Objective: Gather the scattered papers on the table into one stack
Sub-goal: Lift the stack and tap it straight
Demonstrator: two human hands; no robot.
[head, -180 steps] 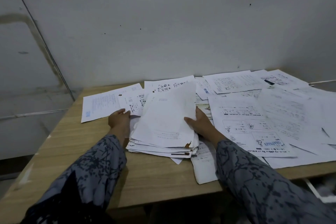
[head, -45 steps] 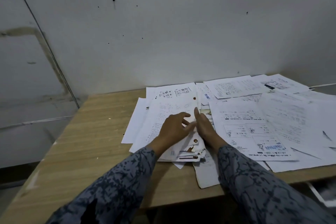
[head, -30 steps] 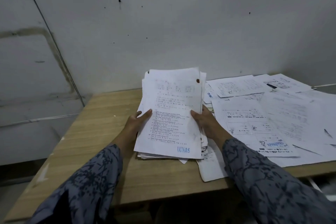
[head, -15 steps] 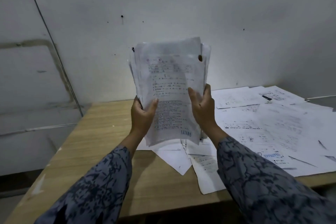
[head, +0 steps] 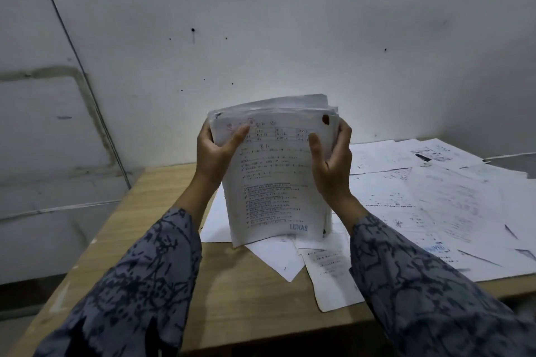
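Note:
I hold a thick stack of printed papers [head: 275, 182] upright, its lower edge down near the table. The front sheet carries handwritten lines and a blue "LUNAS" stamp at the bottom right. My left hand [head: 214, 153] grips the stack's upper left edge, thumb across the front. My right hand [head: 333, 162] grips the upper right edge. Several loose sheets [head: 278, 258] lie under the stack on the wooden table [head: 162, 211]. More scattered papers [head: 435, 197] cover the table's right half.
A grey wall stands right behind the table. The table's left edge drops to the floor at the left. One sheet [head: 333, 284] hangs over the front edge. Both my patterned sleeves fill the lower part of the view.
I lifted the stack off the table and stood it upright. Since half a second ago the stack has come down and my hands have slid up to its top corners.

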